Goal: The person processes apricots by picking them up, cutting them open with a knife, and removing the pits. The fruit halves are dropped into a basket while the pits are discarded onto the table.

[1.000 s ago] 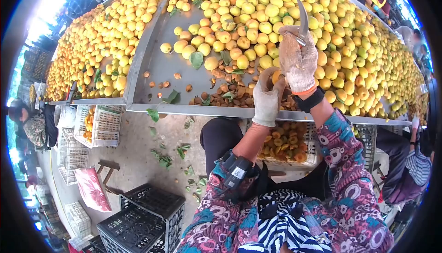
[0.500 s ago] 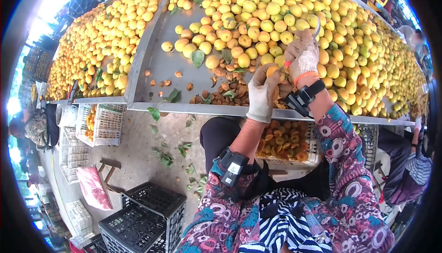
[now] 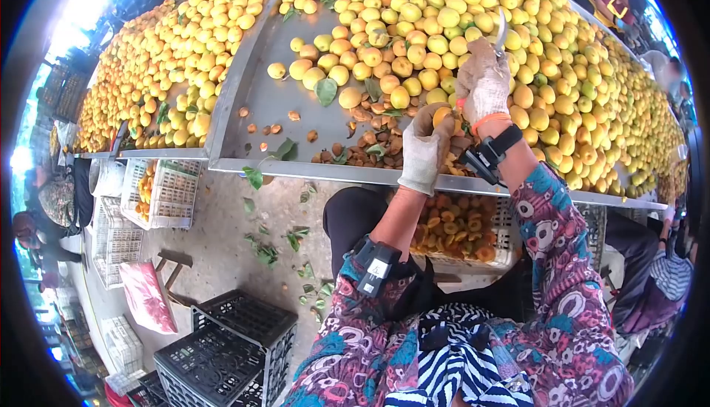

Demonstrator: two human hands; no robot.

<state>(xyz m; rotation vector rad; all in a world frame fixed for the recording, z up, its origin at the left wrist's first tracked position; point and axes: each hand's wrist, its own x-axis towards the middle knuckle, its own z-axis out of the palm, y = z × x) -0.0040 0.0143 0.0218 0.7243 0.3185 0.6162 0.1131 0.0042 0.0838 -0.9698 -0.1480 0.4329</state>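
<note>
My left hand, in a stained white glove, is closed round an apricot just above the table's front edge. Part of that fruit is hidden by the fingers. Close by on the right, my gloved right hand grips a small knife with a curved blade that points up and away from me. Its handle is covered by my fingers. Whole yellow apricots are heaped beyond both hands. Brownish apricot pieces or pits lie on the metal table left of my left hand.
Below the table edge, between my knees, a crate holds halved apricots. Black crates and a low stool with a pink cushion stand on the floor to the left, near white crates. Other people sit at the right and far left.
The view has shifted slightly. My right hand has tipped so the knife blade points more upward, a little farther from my left hand. The left hand still holds an apricot.
</note>
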